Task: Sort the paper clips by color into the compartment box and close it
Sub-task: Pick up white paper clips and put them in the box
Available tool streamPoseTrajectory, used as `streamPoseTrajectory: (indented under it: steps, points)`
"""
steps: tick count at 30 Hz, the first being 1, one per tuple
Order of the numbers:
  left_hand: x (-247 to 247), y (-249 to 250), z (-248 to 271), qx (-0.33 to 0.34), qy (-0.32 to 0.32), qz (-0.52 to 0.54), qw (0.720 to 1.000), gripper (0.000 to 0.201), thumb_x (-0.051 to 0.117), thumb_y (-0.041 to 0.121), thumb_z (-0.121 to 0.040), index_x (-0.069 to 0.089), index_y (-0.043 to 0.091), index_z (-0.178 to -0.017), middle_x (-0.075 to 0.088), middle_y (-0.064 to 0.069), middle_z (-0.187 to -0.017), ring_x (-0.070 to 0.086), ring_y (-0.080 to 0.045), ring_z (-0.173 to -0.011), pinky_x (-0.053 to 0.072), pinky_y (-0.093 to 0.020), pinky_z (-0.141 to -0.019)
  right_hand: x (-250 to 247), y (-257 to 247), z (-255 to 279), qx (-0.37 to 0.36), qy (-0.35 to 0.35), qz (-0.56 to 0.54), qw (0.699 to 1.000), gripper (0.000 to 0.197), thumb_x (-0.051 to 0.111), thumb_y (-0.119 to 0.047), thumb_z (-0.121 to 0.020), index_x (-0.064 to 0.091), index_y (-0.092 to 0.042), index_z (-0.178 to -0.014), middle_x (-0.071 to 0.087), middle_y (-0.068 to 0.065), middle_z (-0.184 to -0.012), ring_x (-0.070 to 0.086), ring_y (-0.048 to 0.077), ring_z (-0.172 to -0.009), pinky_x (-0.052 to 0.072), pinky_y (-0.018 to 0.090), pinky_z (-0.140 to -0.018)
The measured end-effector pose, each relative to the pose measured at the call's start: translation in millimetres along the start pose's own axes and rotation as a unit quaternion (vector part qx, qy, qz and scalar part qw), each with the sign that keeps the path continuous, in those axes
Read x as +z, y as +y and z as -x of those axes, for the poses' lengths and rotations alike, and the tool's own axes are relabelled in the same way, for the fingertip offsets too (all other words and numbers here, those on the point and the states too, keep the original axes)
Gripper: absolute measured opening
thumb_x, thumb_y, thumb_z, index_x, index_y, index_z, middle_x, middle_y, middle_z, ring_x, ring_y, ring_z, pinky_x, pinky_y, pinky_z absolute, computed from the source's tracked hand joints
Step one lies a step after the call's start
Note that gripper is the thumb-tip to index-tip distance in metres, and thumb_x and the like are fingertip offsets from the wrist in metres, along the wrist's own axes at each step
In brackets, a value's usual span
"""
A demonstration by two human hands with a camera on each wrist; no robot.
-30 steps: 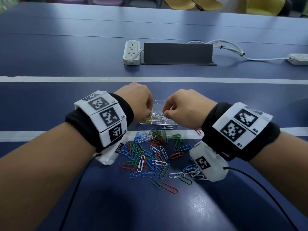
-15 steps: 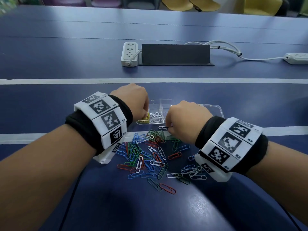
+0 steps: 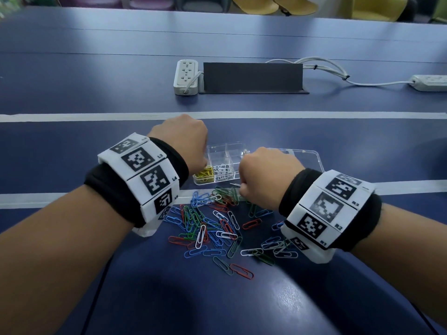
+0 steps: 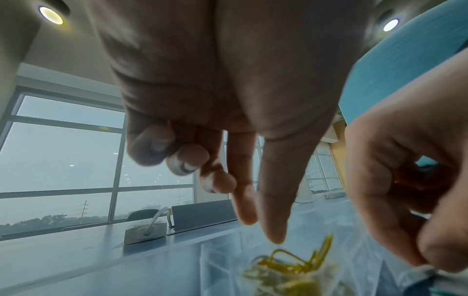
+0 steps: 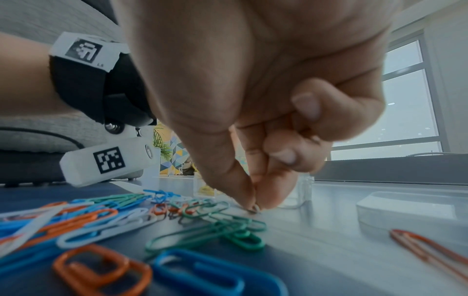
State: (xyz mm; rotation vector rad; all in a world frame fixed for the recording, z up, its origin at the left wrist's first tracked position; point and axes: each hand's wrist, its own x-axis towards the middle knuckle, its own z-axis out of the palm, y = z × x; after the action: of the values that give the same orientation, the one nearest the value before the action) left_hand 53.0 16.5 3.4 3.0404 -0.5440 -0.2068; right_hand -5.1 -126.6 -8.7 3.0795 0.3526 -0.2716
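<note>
Head view, surface: blue desk (image 3: 242, 298) with white tape lines, office room behind.
Head view, far desk: white power strip (image 3: 185, 77) beside a dark cable flap (image 3: 252, 77); second strip (image 3: 430, 82) at right edge.
Head view, box: clear compartment box (image 3: 226, 151) between the two hands, its lid (image 3: 312, 157) open and lying flat to the right.
Head view, sorted: yellow clips (image 3: 205, 174) in the near-left compartment, white clips (image 3: 223, 171) in the one next to it.
Head view, loose: mixed paper clips (image 3: 212, 226), blue, green, red, white, scattered on desk just in front of the box.
Head view, left hand (image 3: 182, 143): over the box's left side, above the yellow compartment.
Head view, right hand (image 3: 266, 176): knuckles up, fingertips down at the far edge of the pile, near the box front.
Left wrist view, grip: left hand (image 4: 228, 90) has thumb and index pointing down, apart, holding nothing; other fingers curled in. Yellow clips (image 4: 296, 266) right below, blurred.
Right wrist view, grip: right hand (image 5: 253, 90) thumb and index tip pinched together on a small clip (image 5: 254, 208) at desk level; colour too blurred to tell.
Right wrist view, foreground: green clips (image 5: 222, 234), blue clip (image 5: 215, 276), orange-red clips (image 5: 101, 270) on desk; box lid (image 5: 405, 208) at right.
</note>
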Motion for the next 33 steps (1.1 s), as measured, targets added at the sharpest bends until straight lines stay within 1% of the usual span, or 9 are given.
streamPoseTrajectory:
  steps: [3, 6, 9, 16, 20, 23, 26, 28, 33]
  points:
    - [-4.0, -1.3, 3.4, -0.001, -0.009, 0.004, 1.000, 0.008, 0.066, 0.027, -0.079, 0.064, 0.026, -0.072, 0.060, -0.003, -0.089, 0.060, -0.028, -0.086, 0.049, -0.034, -0.069, -1.0, -0.4, 0.2, 0.001, -0.003, 0.001, 1.000, 0.037, 0.054, -0.015, -0.083, 0.033, -0.013, -0.052, 0.038, 0.003, -0.055, 0.048, 0.028, -0.059, 0.035, 0.029, -0.055]
    - [-3.2, -1.4, 4.2, -0.005, -0.035, -0.012, 0.999, 0.008, 0.068, 0.032, -0.079, 0.070, 0.024, -0.082, 0.060, -0.001, -0.089, 0.059, -0.025, -0.086, 0.048, -0.035, -0.069, -2.1, -1.6, 0.6, -0.001, -0.002, 0.005, 1.000, 0.037, 0.053, -0.014, -0.083, 0.032, -0.013, -0.051, 0.038, 0.003, -0.054, 0.047, 0.027, -0.056, 0.035, 0.028, -0.054]
    - [-3.2, -2.2, 2.7, 0.004, -0.052, -0.017, 0.998, 0.009, 0.064, 0.028, -0.083, 0.071, 0.023, -0.085, 0.059, 0.000, -0.085, 0.058, -0.024, -0.084, 0.049, -0.035, -0.069, -1.8, -1.5, 0.8, -0.002, -0.005, 0.006, 1.000, 0.039, 0.052, -0.014, -0.083, 0.031, -0.013, -0.051, 0.037, 0.003, -0.053, 0.042, 0.023, -0.050, 0.035, 0.027, -0.053]
    - [-2.6, -4.0, 4.2, 0.038, -0.038, -0.040, 0.998, 0.021, 0.051, 0.020, -0.084, 0.072, 0.021, -0.085, 0.066, -0.003, -0.091, 0.062, -0.027, -0.086, 0.056, -0.040, -0.074, -1.3, -0.4, 0.9, -0.008, -0.004, 0.006, 1.000, 0.039, 0.052, -0.015, -0.084, 0.031, -0.014, -0.051, 0.037, 0.003, -0.053, 0.049, 0.028, -0.058, 0.039, 0.029, -0.057]
    - [-3.3, -3.2, 4.2, 0.064, -0.007, -0.046, 0.997, 0.022, 0.050, 0.023, -0.085, 0.072, 0.023, -0.088, 0.058, -0.001, -0.087, 0.060, -0.026, -0.088, 0.055, -0.043, -0.078, -1.2, 0.4, 1.7, -0.008, -0.003, 0.002, 1.000, 0.038, 0.051, -0.016, -0.084, 0.032, -0.014, -0.051, 0.038, 0.002, -0.053, 0.050, 0.027, -0.060, 0.040, 0.030, -0.058]
    - [-3.8, 0.6, 5.0, 0.076, -0.016, -0.062, 0.995, 0.020, 0.053, 0.023, -0.084, 0.073, 0.025, -0.087, 0.057, 0.002, -0.086, 0.061, -0.025, -0.088, 0.056, -0.040, -0.076, -1.2, 0.8, 2.4, -0.008, -0.004, -0.002, 1.000, 0.038, 0.050, -0.016, -0.084, 0.032, -0.014, -0.052, 0.038, 0.002, -0.054, 0.050, 0.027, -0.059, 0.040, 0.030, -0.058]
    - [0.6, 2.9, 3.9, 0.068, -0.018, -0.083, 0.994, 0.019, 0.055, 0.020, -0.084, 0.074, 0.024, -0.087, 0.064, -0.001, -0.096, 0.062, -0.026, -0.091, 0.055, -0.038, -0.071, -1.6, 1.1, 3.8, -0.006, -0.008, -0.002, 1.000, 0.037, 0.050, -0.016, -0.085, 0.033, -0.013, -0.051, 0.038, 0.003, -0.053, 0.049, 0.028, -0.059, 0.040, 0.030, -0.058]
    - [3.1, 2.8, 2.2, 0.060, -0.020, -0.079, 0.995, 0.019, 0.055, 0.018, -0.083, 0.073, 0.022, -0.089, 0.065, -0.004, -0.099, 0.062, -0.028, -0.092, 0.056, -0.040, -0.073, -1.6, 1.4, 4.5, -0.003, -0.010, -0.002, 1.000, 0.038, 0.051, -0.016, -0.084, 0.034, -0.012, -0.051, 0.038, 0.003, -0.053, 0.048, 0.028, -0.059, 0.039, 0.030, -0.058]
    - [1.0, 3.5, 0.6, 0.043, -0.059, -0.029, 0.997, 0.016, 0.056, 0.020, -0.082, 0.072, 0.023, -0.087, 0.060, -0.001, -0.088, 0.061, -0.028, -0.089, 0.055, -0.039, -0.076, -2.1, 0.9, 5.1, 0.003, -0.017, -0.001, 1.000, 0.039, 0.051, -0.016, -0.085, 0.033, -0.012, -0.051, 0.038, 0.003, -0.054, 0.045, 0.025, -0.055, 0.038, 0.030, -0.057]
